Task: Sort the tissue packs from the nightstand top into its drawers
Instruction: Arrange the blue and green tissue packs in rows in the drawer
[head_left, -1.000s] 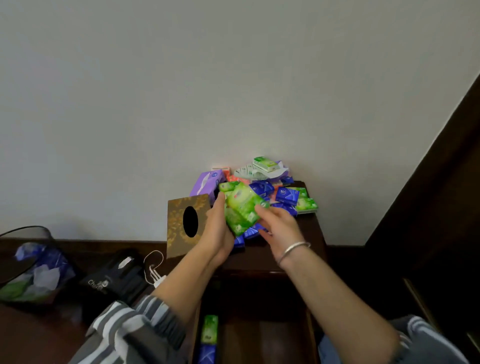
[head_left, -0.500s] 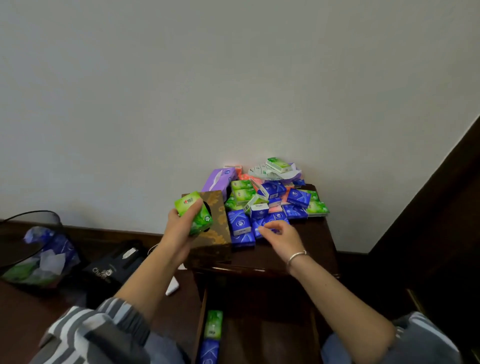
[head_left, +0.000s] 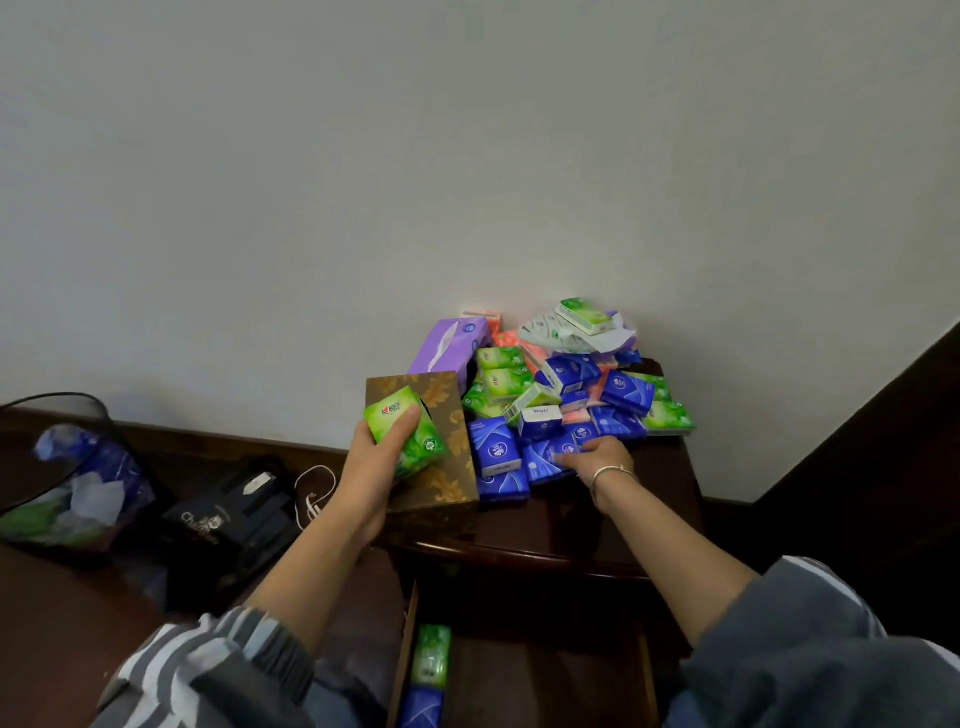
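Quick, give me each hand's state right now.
Left hand: closed on a green tissue pack.
Right hand: on the blue packs; grip cannot be told.

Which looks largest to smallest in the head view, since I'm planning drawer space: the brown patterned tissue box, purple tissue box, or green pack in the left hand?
1. Brown patterned tissue box
2. Purple tissue box, though it is farther back and partly hidden
3. Green pack, clearly smallest
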